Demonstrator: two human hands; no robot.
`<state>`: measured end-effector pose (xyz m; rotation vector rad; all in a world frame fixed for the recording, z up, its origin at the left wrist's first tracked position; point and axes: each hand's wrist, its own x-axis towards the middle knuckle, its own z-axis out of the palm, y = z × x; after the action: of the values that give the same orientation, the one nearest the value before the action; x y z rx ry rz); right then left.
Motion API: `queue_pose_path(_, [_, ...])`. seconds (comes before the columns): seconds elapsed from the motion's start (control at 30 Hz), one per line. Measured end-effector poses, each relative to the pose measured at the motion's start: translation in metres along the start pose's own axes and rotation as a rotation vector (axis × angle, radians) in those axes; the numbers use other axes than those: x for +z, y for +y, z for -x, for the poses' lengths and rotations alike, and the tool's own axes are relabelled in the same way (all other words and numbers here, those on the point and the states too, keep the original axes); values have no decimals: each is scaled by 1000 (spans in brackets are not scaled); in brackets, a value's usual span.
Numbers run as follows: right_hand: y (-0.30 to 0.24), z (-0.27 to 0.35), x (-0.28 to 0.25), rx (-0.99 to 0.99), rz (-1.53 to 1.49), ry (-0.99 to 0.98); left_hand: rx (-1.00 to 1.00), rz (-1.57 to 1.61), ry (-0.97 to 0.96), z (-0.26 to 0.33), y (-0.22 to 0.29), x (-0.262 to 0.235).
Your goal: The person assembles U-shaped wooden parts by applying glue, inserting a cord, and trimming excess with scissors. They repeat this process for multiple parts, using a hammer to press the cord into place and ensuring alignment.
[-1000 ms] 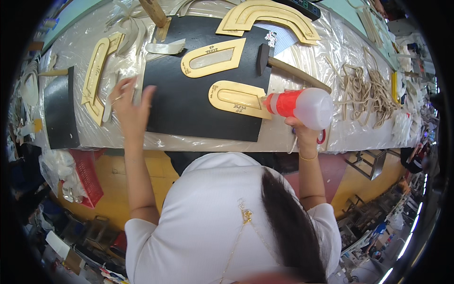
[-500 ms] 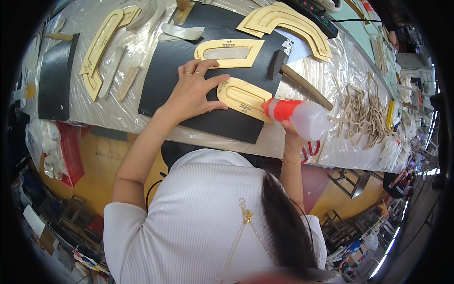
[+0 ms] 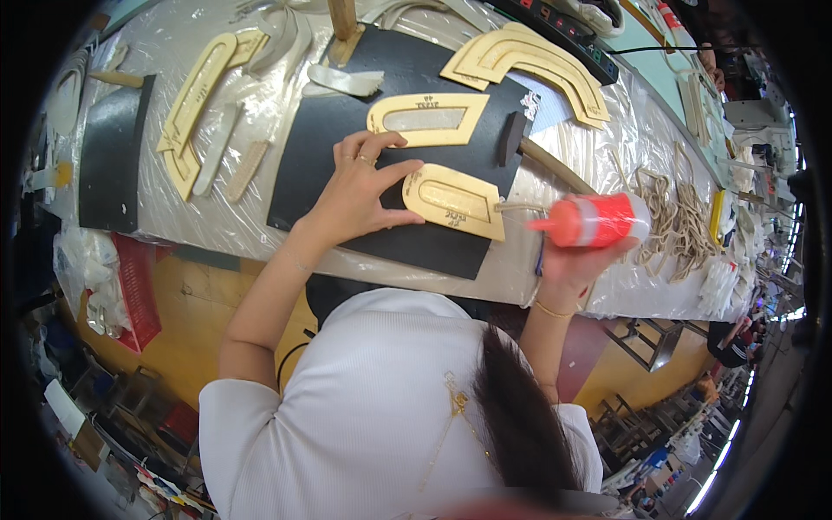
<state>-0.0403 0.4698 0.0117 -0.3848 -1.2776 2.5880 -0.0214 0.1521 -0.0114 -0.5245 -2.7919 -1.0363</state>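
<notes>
Plastic-covered bench [image 3: 563, 260] | left hand [image 3: 360, 186] fingers spread, steadying tan template [image 3: 455, 201] on black sheet [image 3: 407, 121] | right hand [image 3: 576, 260] wrapped round glue bottle [image 3: 598, 221], nozzle at template's right edge | no glue line visible, looks barely started

Bright, even overhead light, sharp centre, glare on plastic sheet [image 3: 598, 156], edges bent.

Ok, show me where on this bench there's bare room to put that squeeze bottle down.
Bare plastic sheeting lies between the small dark sheet at far left and the big black sheet, below the long tan templates. Another strip runs along the front edge, under the right hand holding the orange-capped bottle. Crowded: the black sheet under the left hand, and the cord pile at right.
</notes>
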Motion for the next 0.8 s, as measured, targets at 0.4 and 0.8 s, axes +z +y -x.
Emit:
queue_pose_path(0.4, [-22, -12, -16, 15, -78, 58, -306, -288, 659, 48, -62, -100])
queue_pose_path(0.8, [-16, -12, -3, 18, -45, -32, -940, -865, 933, 115, -209, -205])
